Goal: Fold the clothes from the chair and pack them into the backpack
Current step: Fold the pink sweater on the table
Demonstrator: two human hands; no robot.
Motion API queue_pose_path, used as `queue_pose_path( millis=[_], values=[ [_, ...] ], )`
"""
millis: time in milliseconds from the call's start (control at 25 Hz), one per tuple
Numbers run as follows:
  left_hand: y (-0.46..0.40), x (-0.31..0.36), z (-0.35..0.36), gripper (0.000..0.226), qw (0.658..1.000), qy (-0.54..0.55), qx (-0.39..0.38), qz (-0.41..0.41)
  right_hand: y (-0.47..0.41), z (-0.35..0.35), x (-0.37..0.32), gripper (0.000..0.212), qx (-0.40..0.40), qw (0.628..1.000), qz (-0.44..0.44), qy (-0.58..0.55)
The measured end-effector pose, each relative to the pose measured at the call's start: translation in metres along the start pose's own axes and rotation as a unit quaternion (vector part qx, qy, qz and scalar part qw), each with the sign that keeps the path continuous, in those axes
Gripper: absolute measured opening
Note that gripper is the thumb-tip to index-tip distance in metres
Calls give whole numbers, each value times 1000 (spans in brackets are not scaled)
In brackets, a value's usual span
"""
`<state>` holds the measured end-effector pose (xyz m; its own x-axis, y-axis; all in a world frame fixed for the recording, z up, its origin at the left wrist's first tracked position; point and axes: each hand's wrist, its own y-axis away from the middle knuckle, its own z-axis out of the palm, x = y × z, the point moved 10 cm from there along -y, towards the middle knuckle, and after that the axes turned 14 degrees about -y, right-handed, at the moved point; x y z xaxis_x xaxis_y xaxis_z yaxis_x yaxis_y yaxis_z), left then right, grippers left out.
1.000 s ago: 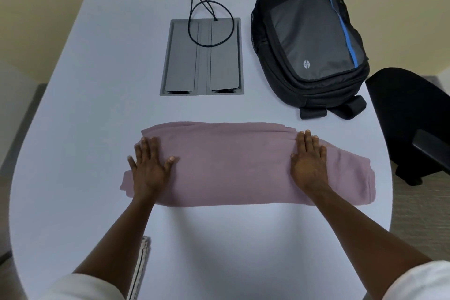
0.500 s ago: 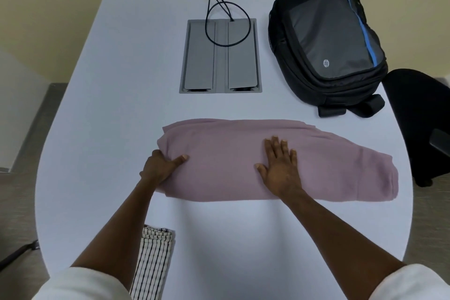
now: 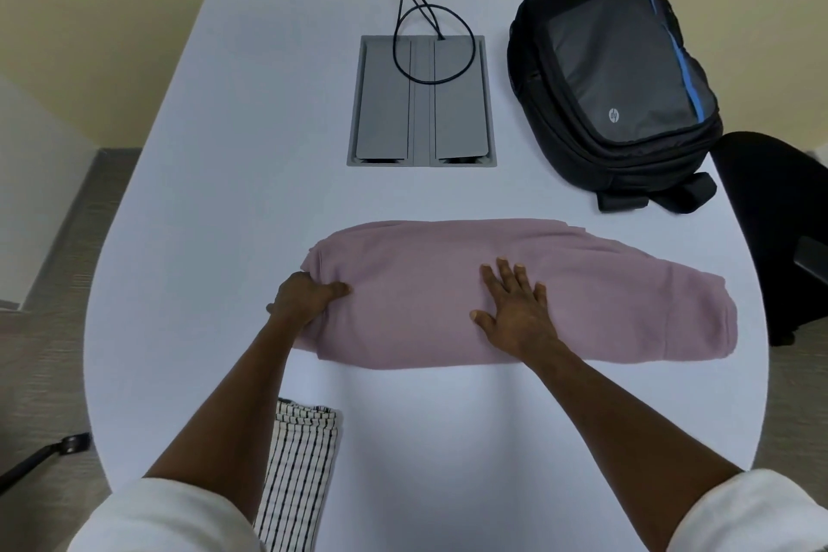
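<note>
A pink garment lies folded into a long band across the white table. My left hand grips its left end, thumb on top and fingers tucked under the fabric. Flat on the band's middle lies my right hand, pressing down with fingers spread. The black and grey backpack rests zipped at the far right of the table, well beyond the garment. A checked black-and-white cloth hangs at the table's near edge under my left forearm.
A grey cable hatch is set into the table's middle, with black cables looping over it. A black chair stands at the right edge. Part of a chair base shows on the floor at left.
My left hand went from flat on the garment to gripping its left end. My right hand slid left from the right part to the middle. The left end now looks bunched inward.
</note>
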<state>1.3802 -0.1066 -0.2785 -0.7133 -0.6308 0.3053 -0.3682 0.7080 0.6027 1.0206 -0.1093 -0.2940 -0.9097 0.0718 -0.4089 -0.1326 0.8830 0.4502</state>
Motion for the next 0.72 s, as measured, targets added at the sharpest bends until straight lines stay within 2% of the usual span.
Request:
queue_pose_path(
  millis=[80,160,520,720],
  values=[
    [5,2,-11,69,1000,-1,17,21,2,7,-9,81,0,1000,-5,-10],
    [12,1,-23,59,999,-11,33,42,5,14,-19,82,-3,1000,-9,-18],
    [70,-3,-120,45,981,-76,162,70,17,45,-80,81,-30,995,-72,-68],
    [114,3,-173,46,967,-111,222,57,28,53,-127,80,-49,981,-118,-146]
  ],
)
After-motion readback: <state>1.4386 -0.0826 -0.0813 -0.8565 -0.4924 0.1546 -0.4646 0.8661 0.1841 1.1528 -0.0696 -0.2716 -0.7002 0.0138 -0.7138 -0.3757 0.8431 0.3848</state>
